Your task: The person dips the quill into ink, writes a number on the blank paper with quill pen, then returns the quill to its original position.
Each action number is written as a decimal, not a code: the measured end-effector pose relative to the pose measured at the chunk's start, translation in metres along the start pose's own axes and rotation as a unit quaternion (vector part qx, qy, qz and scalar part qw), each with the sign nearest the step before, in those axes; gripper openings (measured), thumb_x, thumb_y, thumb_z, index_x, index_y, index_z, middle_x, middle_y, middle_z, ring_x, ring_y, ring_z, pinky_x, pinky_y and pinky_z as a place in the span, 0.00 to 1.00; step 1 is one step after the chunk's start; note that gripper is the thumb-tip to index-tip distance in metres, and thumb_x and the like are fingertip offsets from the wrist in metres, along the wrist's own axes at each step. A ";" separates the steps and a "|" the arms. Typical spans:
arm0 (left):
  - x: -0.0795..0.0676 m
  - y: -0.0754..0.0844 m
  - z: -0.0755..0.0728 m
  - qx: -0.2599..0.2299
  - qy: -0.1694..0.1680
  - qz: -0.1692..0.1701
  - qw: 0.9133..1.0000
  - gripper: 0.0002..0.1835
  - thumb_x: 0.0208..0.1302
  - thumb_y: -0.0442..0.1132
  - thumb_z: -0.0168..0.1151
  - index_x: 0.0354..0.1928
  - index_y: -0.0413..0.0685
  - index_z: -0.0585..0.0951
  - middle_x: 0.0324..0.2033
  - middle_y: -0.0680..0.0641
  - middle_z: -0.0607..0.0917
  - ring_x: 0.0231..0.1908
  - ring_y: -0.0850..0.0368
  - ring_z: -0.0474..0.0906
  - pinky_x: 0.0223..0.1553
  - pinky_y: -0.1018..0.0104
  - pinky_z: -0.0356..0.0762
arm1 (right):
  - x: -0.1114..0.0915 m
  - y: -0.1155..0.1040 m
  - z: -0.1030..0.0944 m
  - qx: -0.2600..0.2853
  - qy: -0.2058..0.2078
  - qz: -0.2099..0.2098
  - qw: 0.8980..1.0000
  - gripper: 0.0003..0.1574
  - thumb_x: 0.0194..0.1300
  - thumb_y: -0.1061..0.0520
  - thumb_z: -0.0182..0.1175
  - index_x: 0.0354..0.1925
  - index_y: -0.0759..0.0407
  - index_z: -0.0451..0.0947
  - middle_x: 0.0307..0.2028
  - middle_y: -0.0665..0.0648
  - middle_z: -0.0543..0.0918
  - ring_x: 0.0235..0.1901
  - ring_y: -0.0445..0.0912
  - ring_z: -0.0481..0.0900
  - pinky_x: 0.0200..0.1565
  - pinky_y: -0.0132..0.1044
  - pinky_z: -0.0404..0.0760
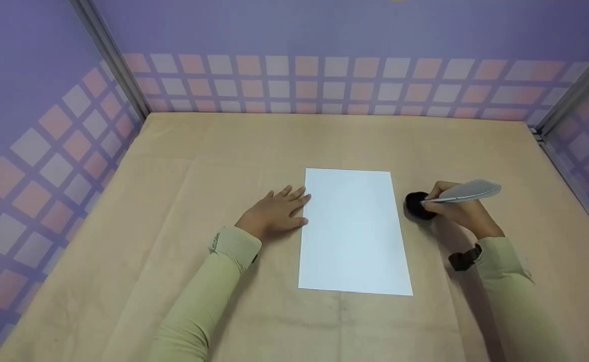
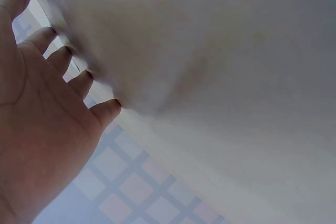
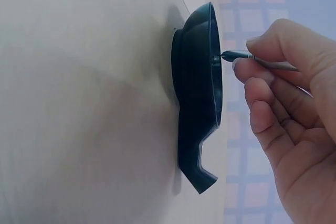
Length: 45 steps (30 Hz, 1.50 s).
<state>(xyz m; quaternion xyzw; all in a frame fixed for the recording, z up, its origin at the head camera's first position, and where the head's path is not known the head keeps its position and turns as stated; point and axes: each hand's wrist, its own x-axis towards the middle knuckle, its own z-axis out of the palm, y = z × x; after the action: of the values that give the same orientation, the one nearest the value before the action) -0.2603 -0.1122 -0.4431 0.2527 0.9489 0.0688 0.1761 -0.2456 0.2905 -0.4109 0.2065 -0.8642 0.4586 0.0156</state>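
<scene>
A white sheet of paper lies on the cloth-covered table. My left hand rests flat with fingers spread, its fingertips on the paper's left edge. To the right of the paper, my right hand pinches a quill pen between thumb and fingers, its pale feather slanting back over the hand. In the right wrist view, the pen's dark nib points at the open top of a small black dish with a bent handle or spout. The nib is right at the dish's rim.
A beige cloth covers the table. Purple walls with pink and white squares stand at the back and both sides, with grey metal posts in the corners. A dark band with a block sits on the right wrist.
</scene>
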 end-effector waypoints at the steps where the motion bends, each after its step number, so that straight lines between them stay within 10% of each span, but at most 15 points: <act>1: 0.000 0.000 0.000 -0.001 0.001 -0.001 1.000 0.37 0.70 0.63 0.41 0.76 0.64 0.47 0.76 0.57 0.43 0.76 0.51 0.37 0.74 0.45 0.39 | 0.000 -0.002 0.000 0.001 0.002 0.001 1.000 0.03 0.58 0.73 0.62 0.29 0.73 0.77 0.26 0.64 0.82 0.19 0.36 0.71 0.22 0.26 0.71; 25: -0.001 0.000 -0.002 -0.001 -0.002 0.009 1.000 0.36 0.71 0.62 0.40 0.76 0.62 0.48 0.76 0.56 0.43 0.76 0.49 0.37 0.74 0.43 0.40 | 0.008 -0.007 0.024 0.139 0.077 -0.012 0.987 0.10 0.61 0.69 0.61 0.34 0.80 0.74 0.33 0.63 0.84 0.31 0.41 0.81 0.33 0.26 0.77; 45: 0.002 -0.001 -0.001 -0.001 -0.006 0.003 1.000 0.37 0.71 0.63 0.40 0.76 0.64 0.46 0.76 0.58 0.42 0.76 0.51 0.36 0.74 0.43 0.39 | 0.045 -0.002 0.063 0.153 0.121 0.186 0.963 0.17 0.56 0.46 0.71 0.38 0.55 0.80 0.31 0.44 0.86 0.38 0.46 0.83 0.50 0.43 0.78</act>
<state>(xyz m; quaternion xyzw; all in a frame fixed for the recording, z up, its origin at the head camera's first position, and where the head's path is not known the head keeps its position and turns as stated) -0.2621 -0.1118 -0.4432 0.2560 0.9470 0.0687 0.1815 -0.2753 0.2238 -0.4366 -0.0148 -0.7983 0.6021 0.0028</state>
